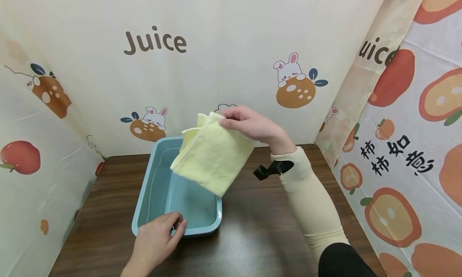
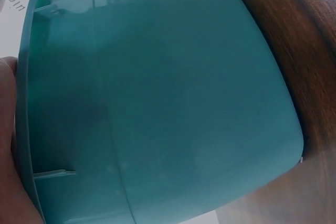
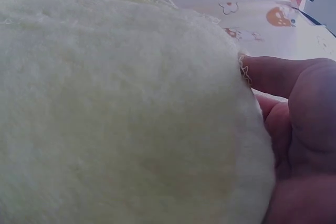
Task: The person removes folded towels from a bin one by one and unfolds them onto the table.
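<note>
A pale yellow cloth [image 1: 216, 154], folded in layers, hangs over the right part of a blue plastic basin [image 1: 144, 197]. My right hand [image 1: 249, 124] pinches the cloth by its upper edge between thumb and fingers. In the right wrist view the fuzzy cloth [image 3: 131, 108] fills most of the picture, with the right hand [image 3: 304, 124] at its edge. At the basin's near rim, my left hand [image 1: 157, 237] grips the edge with curled fingers. The left wrist view shows the basin's outer wall [image 2: 168, 98] and only a strip of the left hand [image 2: 10, 156].
The basin stands on a dark brown wooden table [image 1: 252, 221]. Behind it hangs a printed curtain [image 1: 234, 40], and another patterned cloth [image 1: 404, 148] closes off the right side. A black strap with a small camera mount [image 1: 272, 169] sits on the right wrist.
</note>
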`<act>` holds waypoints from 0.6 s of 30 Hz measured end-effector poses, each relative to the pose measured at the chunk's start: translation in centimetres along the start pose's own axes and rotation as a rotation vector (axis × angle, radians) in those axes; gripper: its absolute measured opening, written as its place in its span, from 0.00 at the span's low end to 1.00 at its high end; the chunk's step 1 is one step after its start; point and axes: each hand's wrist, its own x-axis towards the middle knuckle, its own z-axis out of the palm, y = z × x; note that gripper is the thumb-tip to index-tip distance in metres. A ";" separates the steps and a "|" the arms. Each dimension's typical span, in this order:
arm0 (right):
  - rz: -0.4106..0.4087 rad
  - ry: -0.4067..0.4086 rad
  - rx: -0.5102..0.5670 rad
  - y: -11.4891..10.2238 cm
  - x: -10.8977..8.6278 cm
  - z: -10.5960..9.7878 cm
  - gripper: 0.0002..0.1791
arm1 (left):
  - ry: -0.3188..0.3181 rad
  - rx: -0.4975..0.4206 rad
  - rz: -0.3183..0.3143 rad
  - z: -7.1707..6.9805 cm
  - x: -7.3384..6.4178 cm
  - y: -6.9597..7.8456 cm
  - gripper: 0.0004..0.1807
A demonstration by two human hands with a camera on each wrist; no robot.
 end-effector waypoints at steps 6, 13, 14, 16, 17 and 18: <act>0.078 0.116 0.120 1.6 -2.7 -1.3 0.10 | -0.001 -0.010 -0.003 -0.1 0.0 0.1 0.11; 0.125 0.263 0.325 3.3 -5.1 -2.1 0.10 | 0.021 -0.024 0.008 -0.1 -0.1 0.0 0.11; 0.130 0.278 0.341 3.6 -5.5 -2.2 0.10 | 0.022 -0.026 0.009 0.0 -0.1 0.0 0.11; 0.138 0.298 0.357 4.2 -6.1 -2.3 0.10 | 0.024 -0.029 0.012 0.0 -0.1 0.0 0.11; 0.145 0.308 0.368 4.5 -6.5 -2.4 0.10 | 0.025 -0.030 0.013 0.0 -0.1 -0.1 0.11; 0.151 0.320 0.376 4.8 -6.8 -2.4 0.10 | 0.027 -0.030 0.015 0.0 0.0 -0.1 0.10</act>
